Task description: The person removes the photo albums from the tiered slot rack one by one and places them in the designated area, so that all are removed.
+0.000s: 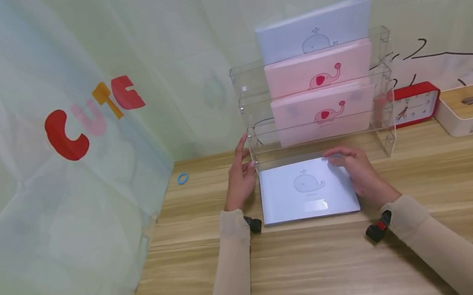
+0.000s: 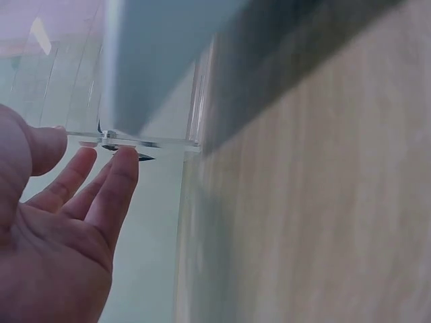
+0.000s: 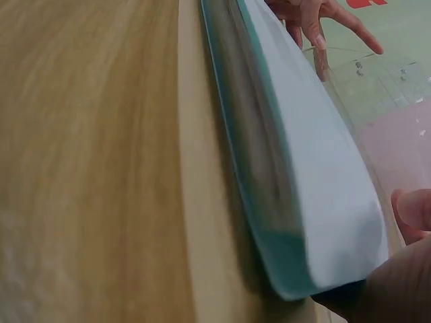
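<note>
A pale blue album point(image 1: 306, 188) with a whale drawing lies in front of a clear acrylic rack point(image 1: 386, 143). My right hand point(image 1: 364, 175) grips the album by its right side near the far corner. In the right wrist view, the album point(image 3: 337, 195) shows its cover and page edges side-on, with the thumb point(image 3: 414, 208) near the corner. Beside the rack's left wall, my left hand point(image 1: 241, 180) touches the panel with extended fingers. The left wrist view shows those fingers point(image 2: 118, 192) against the panel's outer face, with the album point(image 2: 168, 60) close by.
Two pink elephant albums point(image 1: 286, 79) and another blue whale album point(image 1: 284, 40) stand in the rack's tiers. Right of it are a red clock point(image 1: 417, 104) and a tissue box point(image 1: 461, 115). A blue ring point(image 1: 183, 178) lies at left on the wooden table point(image 1: 315, 280).
</note>
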`<state>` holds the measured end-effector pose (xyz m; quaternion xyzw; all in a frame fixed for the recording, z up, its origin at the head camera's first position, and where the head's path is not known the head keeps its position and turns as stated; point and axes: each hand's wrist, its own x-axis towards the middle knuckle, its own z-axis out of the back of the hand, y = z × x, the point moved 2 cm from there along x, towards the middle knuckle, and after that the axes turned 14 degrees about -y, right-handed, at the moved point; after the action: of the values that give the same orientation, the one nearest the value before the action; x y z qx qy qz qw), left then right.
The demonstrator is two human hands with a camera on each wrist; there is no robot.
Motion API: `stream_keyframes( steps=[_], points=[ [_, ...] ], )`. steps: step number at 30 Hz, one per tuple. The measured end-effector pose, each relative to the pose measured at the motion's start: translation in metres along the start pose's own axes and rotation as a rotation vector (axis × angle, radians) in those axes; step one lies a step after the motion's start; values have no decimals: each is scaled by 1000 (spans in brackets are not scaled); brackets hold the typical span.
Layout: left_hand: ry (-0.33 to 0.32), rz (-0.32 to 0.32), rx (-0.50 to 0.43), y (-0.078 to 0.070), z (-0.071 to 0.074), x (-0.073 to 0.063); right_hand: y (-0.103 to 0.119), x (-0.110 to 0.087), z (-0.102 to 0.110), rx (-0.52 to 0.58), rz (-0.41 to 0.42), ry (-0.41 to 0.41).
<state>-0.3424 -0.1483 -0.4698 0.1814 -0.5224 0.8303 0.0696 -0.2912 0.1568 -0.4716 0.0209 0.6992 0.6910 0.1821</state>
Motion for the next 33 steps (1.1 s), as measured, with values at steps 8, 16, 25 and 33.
stream_keyframes(
  steps=[8,16,25,33],
  points=[
    [5,-8,-4,1,0,0,-4,5,1,-9,-36,61],
    [-2,1,8,3,-1,-1,-6,9,2,-32,-62,66],
    [-2,8,-2,1,1,0,-7,2,1,-89,-9,-88],
    [-1,18,-9,1,-1,0,-6,2,3,-139,25,-89]
  ],
)
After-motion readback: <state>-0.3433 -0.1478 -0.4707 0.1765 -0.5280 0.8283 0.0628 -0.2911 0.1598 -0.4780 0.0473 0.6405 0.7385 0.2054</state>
